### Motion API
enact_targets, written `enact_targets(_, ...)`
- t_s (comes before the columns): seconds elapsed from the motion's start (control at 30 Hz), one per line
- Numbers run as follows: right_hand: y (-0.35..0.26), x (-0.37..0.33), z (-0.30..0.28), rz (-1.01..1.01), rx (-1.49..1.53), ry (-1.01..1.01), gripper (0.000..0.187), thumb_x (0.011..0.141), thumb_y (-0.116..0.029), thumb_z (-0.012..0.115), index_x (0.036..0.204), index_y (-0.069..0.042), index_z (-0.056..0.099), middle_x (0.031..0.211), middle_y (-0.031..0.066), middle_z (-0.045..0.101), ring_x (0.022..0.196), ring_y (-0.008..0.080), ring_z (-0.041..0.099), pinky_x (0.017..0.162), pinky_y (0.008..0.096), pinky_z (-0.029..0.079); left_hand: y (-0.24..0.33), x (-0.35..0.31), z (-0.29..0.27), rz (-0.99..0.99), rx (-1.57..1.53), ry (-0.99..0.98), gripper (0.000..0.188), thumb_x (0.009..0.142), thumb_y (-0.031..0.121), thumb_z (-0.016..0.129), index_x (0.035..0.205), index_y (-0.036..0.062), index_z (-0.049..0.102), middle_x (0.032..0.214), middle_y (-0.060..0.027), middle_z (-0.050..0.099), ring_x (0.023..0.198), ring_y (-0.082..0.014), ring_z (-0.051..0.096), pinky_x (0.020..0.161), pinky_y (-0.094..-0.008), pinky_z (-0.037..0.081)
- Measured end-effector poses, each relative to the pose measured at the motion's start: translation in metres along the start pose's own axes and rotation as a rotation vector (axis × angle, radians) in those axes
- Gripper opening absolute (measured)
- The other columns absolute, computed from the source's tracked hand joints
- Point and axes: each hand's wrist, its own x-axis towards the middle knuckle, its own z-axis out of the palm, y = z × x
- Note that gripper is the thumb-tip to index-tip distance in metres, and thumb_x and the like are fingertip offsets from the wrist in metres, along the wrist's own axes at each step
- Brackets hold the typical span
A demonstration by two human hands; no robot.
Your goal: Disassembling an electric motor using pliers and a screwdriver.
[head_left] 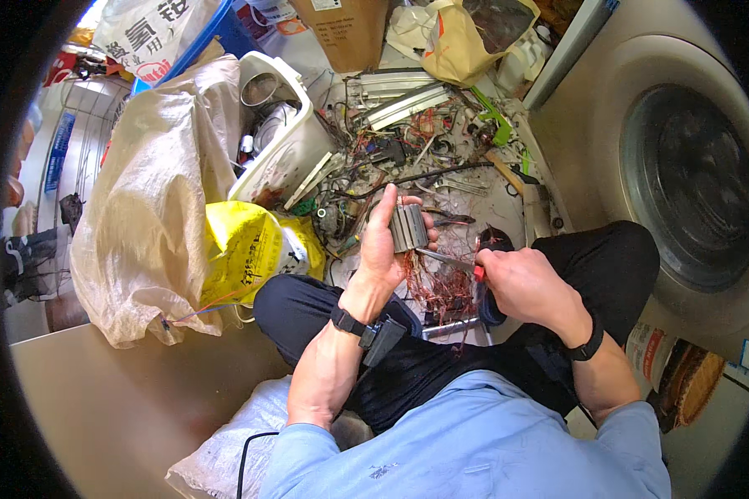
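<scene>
My left hand (380,241) is closed round a motor armature (408,228), a grey metal cylinder with slots along its side. My right hand (524,281) grips a red-handled screwdriver (451,261). Its metal shaft points left, and the tip meets the lower end of the armature. A tangle of reddish copper wire (446,291) lies just below, between my legs. Whether any strands are still joined to the armature I cannot make out. My palm and fingers hide part of the armature.
Scrap wire and metal parts (424,158) litter the floor ahead. A white bin (287,162), yellow bag (254,245) and beige sack (162,200) stand to the left. On the right are a front-loading washing machine (682,183) and a cut log (692,378).
</scene>
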Motion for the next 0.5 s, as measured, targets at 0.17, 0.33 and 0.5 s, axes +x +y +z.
enact_targets(0.17, -0.0007, 0.0, 0.0016, 0.007, 0.028, -0.021, 0.022, 0.081, -0.004, 0.063, 0.102, 0.0, 0.058, 0.084, 0.0223, 0.072, 0.082, 0.0436, 0.073, 0.072, 0.0538, 0.057, -0.0045, 0.0005, 0.0002, -0.003, 0.04, 0.052, 0.053, 0.102, 0.061, 0.061, 0.112, 0.0097, 0.06, 0.085, -0.0116, 0.072, 0.068, -0.0261, 0.072, 0.06, -0.0419, 0.062)
enact_targets(0.33, 0.0009, -0.0013, 0.0055, -0.006, 0.025, -0.038, 0.019, 0.082, -0.005, 0.062, 0.1, 0.001, 0.058, 0.082, 0.0231, 0.072, 0.081, 0.0441, 0.073, 0.071, 0.0545, 0.057, -0.0064, -0.0018, 0.0017, -0.034, 0.056, 0.026, 0.052, 0.102, 0.061, 0.061, 0.113, 0.0102, 0.058, 0.084, -0.0114, 0.071, 0.067, -0.026, 0.072, 0.059, -0.0408, 0.061)
enact_targets(0.5, 0.0021, -0.0026, 0.0086, 0.002, 0.032, -0.043, 0.017, 0.083, -0.005, 0.062, 0.098, 0.002, 0.058, 0.082, 0.0236, 0.072, 0.08, 0.0449, 0.072, 0.07, 0.055, 0.056, -0.0067, -0.0034, 0.0028, -0.046, 0.112, 0.05, 0.053, 0.102, 0.062, 0.061, 0.114, 0.0104, 0.058, 0.083, -0.0115, 0.07, 0.068, -0.026, 0.072, 0.058, -0.04, 0.06)
